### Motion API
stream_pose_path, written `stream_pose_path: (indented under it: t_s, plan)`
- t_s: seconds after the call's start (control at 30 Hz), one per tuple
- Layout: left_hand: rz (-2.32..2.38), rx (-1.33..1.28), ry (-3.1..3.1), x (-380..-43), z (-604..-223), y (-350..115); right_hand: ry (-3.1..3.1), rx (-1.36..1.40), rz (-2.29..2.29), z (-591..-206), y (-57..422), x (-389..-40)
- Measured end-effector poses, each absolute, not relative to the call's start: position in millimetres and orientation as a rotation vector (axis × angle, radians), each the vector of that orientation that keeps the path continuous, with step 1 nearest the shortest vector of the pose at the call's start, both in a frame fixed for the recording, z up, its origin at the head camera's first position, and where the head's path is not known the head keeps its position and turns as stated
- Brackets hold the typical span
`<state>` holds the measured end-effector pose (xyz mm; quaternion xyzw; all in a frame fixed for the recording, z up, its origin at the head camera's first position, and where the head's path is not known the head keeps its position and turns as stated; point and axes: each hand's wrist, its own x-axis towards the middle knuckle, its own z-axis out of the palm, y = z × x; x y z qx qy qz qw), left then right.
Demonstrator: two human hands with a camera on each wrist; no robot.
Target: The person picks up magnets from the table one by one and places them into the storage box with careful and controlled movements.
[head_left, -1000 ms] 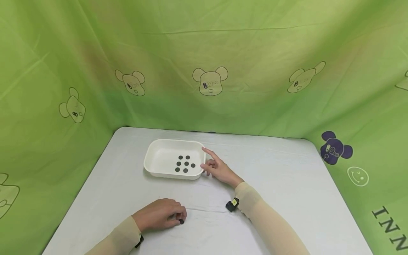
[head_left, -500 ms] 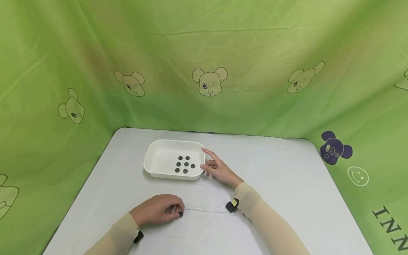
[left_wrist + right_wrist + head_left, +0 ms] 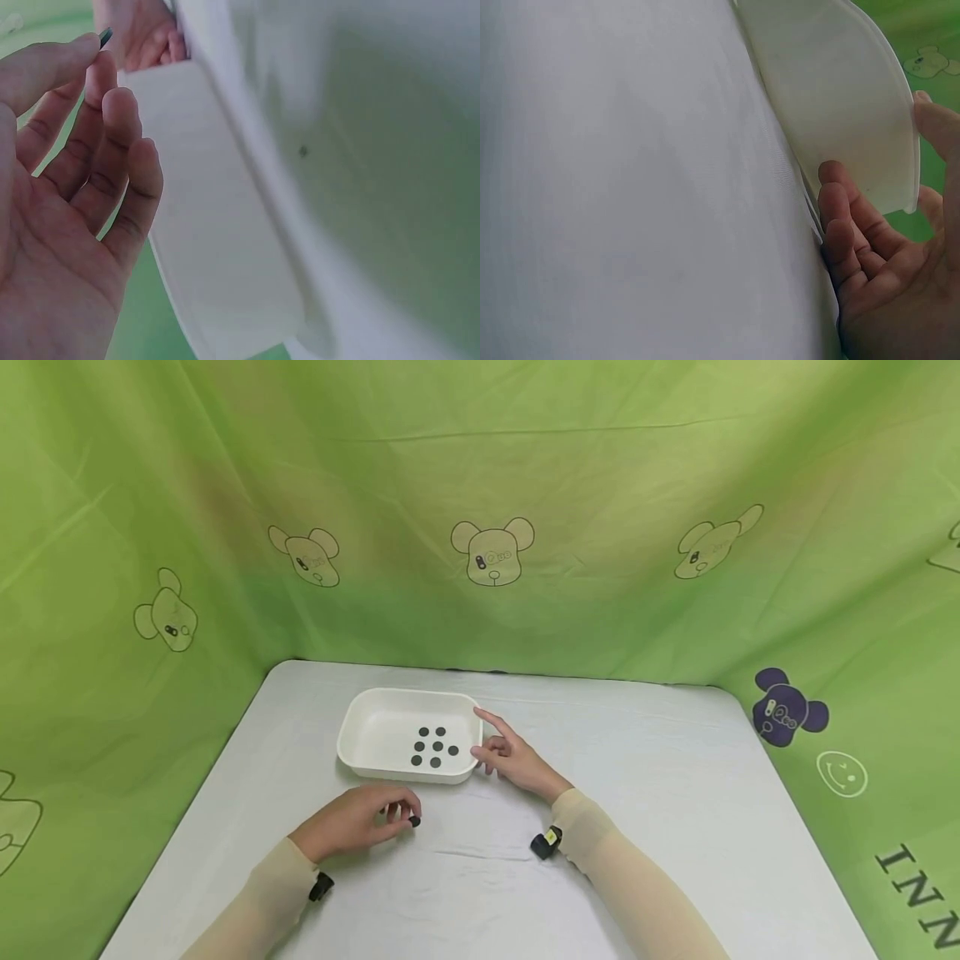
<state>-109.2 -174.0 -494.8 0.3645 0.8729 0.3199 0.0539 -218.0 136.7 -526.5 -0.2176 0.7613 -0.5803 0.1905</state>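
Note:
Between thumb and fingertips my left hand [image 3: 356, 821] pinches a small black disc [image 3: 415, 821], just in front of the white tray [image 3: 408, 774]. In the left wrist view that disc [image 3: 106, 36] shows as a thin dark edge at the thumb tip. Several more black discs [image 3: 438, 746] lie flat inside the tray, toward its right half. My right hand [image 3: 519, 764] holds the tray's right end. In the right wrist view its thumb [image 3: 934, 120] lies at the rim, while the other fingers [image 3: 836, 199] curl by the outer wall.
A white cloth [image 3: 637, 793] covers the table. Green curtains [image 3: 600, 627] with printed bear heads hang close around its back and sides. A black wrist camera [image 3: 321, 887] sits under the left sleeve, another camera [image 3: 546, 842] beside the right sleeve.
My left hand has moved away from me and slightly left, toward the tray, carrying the black disc. The right hand, the tray and the discs inside have stayed put.

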Motion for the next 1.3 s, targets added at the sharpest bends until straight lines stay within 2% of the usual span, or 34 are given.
stream_pose_path:
  t_s: [0.13,0.63,1.3]
  plan:
    - [1.005,1.105,2.674,-114.8,-489.7,-178.7,2.106,-0.6,-1.636,-513.2,136.0,-212.1]
    - [1.126,1.017,2.752,-132.0,-476.9,-184.4,2.123,-0.605,-1.608,-511.2,135.7,-211.2]
    - [1.167,0.702,2.931,-164.7,-469.5,-183.9,2.136,-0.595,-1.605,-508.6,135.6,-211.5]
